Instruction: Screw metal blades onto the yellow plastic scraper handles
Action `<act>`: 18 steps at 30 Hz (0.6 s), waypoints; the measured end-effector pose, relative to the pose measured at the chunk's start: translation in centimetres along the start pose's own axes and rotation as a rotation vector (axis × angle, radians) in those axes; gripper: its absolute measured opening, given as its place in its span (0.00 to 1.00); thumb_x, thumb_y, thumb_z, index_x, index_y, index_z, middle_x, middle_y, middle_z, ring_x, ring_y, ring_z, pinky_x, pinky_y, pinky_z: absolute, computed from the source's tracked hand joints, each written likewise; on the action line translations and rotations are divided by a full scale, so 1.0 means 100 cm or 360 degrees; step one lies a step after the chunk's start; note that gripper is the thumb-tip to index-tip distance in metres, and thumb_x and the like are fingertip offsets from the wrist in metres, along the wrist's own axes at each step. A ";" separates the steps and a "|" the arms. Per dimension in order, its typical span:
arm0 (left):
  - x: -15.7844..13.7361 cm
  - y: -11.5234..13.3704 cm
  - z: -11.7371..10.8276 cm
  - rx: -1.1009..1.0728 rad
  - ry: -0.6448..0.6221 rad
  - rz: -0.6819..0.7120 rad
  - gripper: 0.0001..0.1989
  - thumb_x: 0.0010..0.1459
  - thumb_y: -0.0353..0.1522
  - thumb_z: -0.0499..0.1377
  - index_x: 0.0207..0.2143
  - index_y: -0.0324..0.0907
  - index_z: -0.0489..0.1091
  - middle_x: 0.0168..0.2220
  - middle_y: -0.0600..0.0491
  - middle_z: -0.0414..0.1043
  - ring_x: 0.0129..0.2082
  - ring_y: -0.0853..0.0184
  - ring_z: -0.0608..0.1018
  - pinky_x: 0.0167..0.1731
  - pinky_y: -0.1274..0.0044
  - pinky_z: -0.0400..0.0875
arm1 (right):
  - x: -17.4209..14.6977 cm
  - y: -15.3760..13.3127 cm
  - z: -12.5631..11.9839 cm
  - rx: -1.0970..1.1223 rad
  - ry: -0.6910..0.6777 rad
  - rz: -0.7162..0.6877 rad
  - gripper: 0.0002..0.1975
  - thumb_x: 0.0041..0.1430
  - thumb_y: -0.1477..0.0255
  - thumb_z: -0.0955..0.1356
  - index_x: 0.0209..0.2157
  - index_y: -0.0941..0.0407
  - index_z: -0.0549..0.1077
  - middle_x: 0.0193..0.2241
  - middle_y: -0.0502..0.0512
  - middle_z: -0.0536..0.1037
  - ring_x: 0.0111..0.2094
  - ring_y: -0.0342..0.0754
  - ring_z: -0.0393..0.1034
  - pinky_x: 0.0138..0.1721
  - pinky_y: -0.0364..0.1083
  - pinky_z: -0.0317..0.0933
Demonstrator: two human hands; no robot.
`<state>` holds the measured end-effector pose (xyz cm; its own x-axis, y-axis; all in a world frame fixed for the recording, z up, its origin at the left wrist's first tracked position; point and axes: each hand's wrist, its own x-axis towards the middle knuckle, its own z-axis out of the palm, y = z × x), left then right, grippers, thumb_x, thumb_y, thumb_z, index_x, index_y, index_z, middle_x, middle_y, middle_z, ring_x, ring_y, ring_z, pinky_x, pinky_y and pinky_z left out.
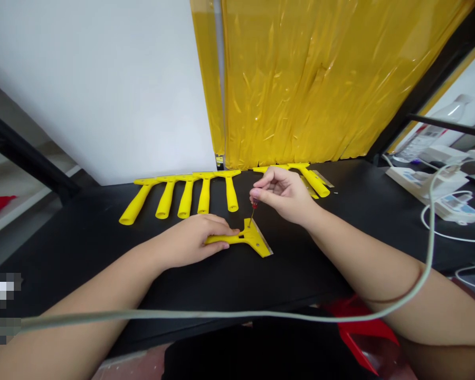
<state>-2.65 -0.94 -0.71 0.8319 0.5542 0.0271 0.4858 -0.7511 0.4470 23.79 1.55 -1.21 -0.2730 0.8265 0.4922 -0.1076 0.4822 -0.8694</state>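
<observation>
My left hand (201,237) is closed round the handle of a yellow scraper (257,240) that lies on the black tabletop. Its wide head points right, with a metal blade along the edge and a screw showing near the lower corner. Between the fingertips of my right hand (283,195) is a small screwdriver (253,208) with a red handle. Its shaft points down, and the tip meets the upper part of the scraper head, at or close to a screw. Part of the screwdriver's handle is hidden by my fingers.
Several yellow scraper handles (187,198) stand in a row along the back. More scrapers (316,182) lie behind my right hand, near a tiny screw. White power strips (435,184) and a plastic bottle (433,129) sit at right. A pale cable (261,315) crosses the foreground.
</observation>
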 end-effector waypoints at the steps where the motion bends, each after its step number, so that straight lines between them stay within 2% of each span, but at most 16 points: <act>1: 0.000 0.000 0.000 -0.0002 0.0004 0.0003 0.18 0.70 0.35 0.60 0.61 0.48 0.76 0.52 0.49 0.80 0.50 0.62 0.81 0.53 0.72 0.72 | 0.000 0.000 -0.001 0.0023 -0.0001 0.0013 0.21 0.51 0.59 0.82 0.33 0.55 0.72 0.27 0.50 0.80 0.29 0.45 0.78 0.33 0.44 0.74; 5: 0.000 -0.002 0.001 -0.0005 0.0019 0.0026 0.18 0.70 0.35 0.61 0.60 0.47 0.76 0.51 0.49 0.81 0.49 0.62 0.81 0.51 0.72 0.73 | 0.001 0.000 -0.003 0.0138 -0.0026 0.0056 0.22 0.49 0.62 0.83 0.33 0.55 0.71 0.25 0.49 0.79 0.29 0.46 0.80 0.34 0.44 0.76; 11: 0.001 -0.004 0.003 -0.0007 0.0075 0.0112 0.15 0.70 0.33 0.61 0.56 0.48 0.79 0.51 0.49 0.82 0.50 0.60 0.80 0.53 0.69 0.73 | 0.002 0.002 -0.003 0.0318 -0.0193 0.0162 0.21 0.54 0.60 0.81 0.34 0.55 0.69 0.28 0.49 0.81 0.32 0.47 0.83 0.37 0.46 0.78; 18: 0.000 0.000 0.003 0.0041 0.0019 0.0020 0.16 0.70 0.34 0.61 0.57 0.49 0.78 0.50 0.50 0.82 0.47 0.61 0.78 0.51 0.70 0.71 | 0.004 0.000 -0.009 0.0395 -0.0253 0.0178 0.21 0.54 0.62 0.81 0.33 0.56 0.70 0.29 0.51 0.83 0.33 0.48 0.84 0.37 0.45 0.79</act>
<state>-2.56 -1.01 -0.96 0.8346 0.5491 0.0434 0.4824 -0.7668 0.4234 24.56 2.17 -1.01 -0.4402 0.8053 0.3972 -0.2930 0.2893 -0.9113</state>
